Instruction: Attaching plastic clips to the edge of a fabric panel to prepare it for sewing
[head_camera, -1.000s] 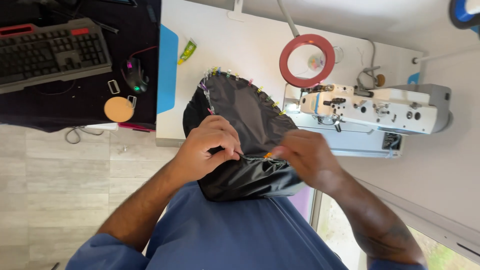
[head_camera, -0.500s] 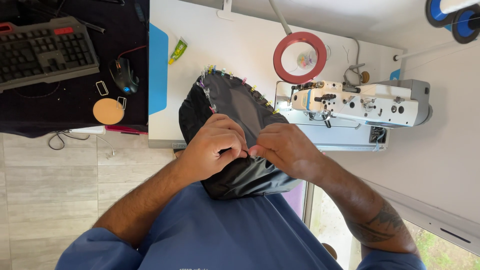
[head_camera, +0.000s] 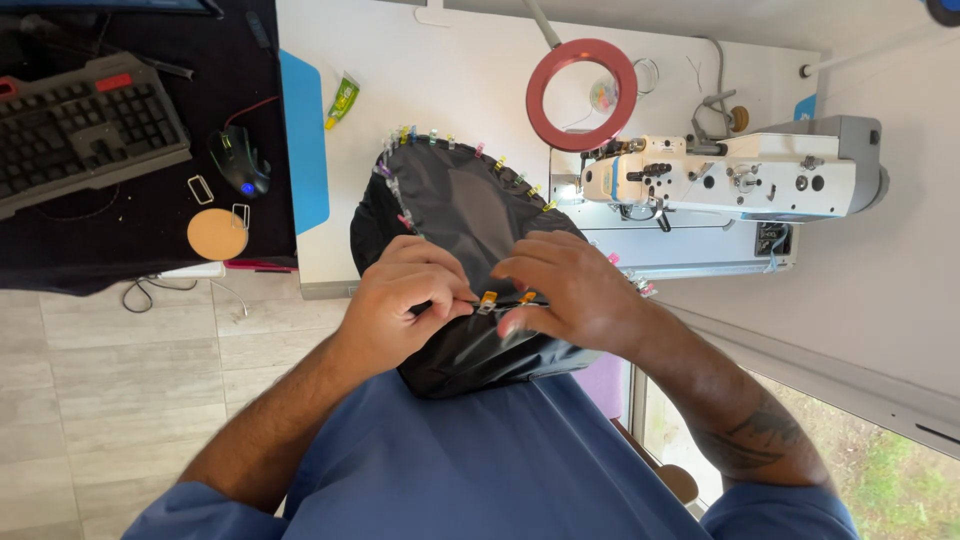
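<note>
A piece of black fabric (head_camera: 455, 200) lies on the white table (head_camera: 440, 80) and hangs over its near edge onto my lap. Several small coloured clips (head_camera: 400, 135) line its curved rim. My left hand (head_camera: 405, 295) pinches the fabric's edge at the front. My right hand (head_camera: 570, 290) presses on the same edge right beside it. Two small orange clips (head_camera: 505, 297) sit on the fabric between my fingertips. A white sewing machine (head_camera: 730, 175) stands to the right of the fabric.
A red ring lamp (head_camera: 581, 94) hangs over the table by the machine. A small green and yellow tube (head_camera: 342, 101) lies near a blue mat (head_camera: 303, 140). On the dark desk at left are a keyboard (head_camera: 85, 125), a mouse (head_camera: 240, 160) and a round cork coaster (head_camera: 216, 233).
My two hands have come together on the fabric's front edge, and the right hand has slid left. The view has shifted a little.
</note>
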